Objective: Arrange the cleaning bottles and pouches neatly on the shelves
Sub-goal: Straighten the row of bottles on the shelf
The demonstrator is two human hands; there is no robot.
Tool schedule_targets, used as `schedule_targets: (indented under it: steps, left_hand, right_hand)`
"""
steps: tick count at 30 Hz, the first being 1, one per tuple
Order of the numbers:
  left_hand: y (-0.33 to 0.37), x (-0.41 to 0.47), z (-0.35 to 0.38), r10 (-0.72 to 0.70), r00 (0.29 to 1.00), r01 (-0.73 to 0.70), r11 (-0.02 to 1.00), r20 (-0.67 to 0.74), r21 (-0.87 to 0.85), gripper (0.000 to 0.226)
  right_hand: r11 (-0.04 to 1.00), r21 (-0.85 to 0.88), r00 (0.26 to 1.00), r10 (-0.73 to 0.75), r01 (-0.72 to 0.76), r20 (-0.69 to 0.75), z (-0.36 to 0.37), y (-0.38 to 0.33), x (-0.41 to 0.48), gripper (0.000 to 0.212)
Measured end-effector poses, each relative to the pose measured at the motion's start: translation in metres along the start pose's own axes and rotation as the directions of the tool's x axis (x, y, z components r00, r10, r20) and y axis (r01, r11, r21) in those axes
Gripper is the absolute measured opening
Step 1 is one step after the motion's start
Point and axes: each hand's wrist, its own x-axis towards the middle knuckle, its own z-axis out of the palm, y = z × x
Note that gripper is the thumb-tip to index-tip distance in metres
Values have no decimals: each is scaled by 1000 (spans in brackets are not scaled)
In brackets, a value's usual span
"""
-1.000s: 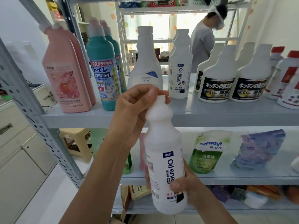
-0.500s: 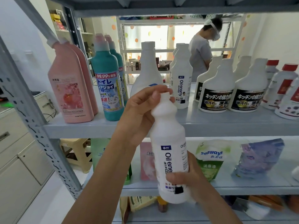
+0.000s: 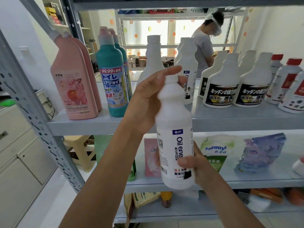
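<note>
Lifted toward the shelf (image 3: 230, 122), bottle (image 3: 174, 129) held by my left hand (image 3: 148, 96) at neck, right hand (image 3: 195, 167) at base

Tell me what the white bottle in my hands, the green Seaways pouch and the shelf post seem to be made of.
White bottle: likely opaque plastic, matte, with a moulded stepped neck and a stuck-on label.
Green Seaways pouch: probably flexible plastic film. It creases and sags, and has a soft sheen.
Shelf post: painted metal by the look, grey, with rows of punched holes.
</note>
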Motion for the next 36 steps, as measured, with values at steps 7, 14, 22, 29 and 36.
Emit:
schedule_targets:
  steps: [7,14,22,29,36]
  left_hand:
    - [6,0,1,5,999,0,993,-51,115,43]
    - [7,0,5,-7,999,8,999,-37,46,46]
    - [8,1,5,16,999,-14,999,-38,34,71]
    - [11,4,8,33,998,-32,999,-61,20,98]
    - [12,4,15,28,999,-23,994,-43,111,70]
  right_hand:
    - [999,38,1000,-6,5,29,4,3,6,58]
    - [998,60,999,-3,-1,52,3,4,8,63]
    - [999,48,999,-23,22,27,0,4,6,64]
    - [999,37,998,-38,36,56,-7,3,4,63]
    - [999,34,995,-33,30,94,-18,-1,2,56]
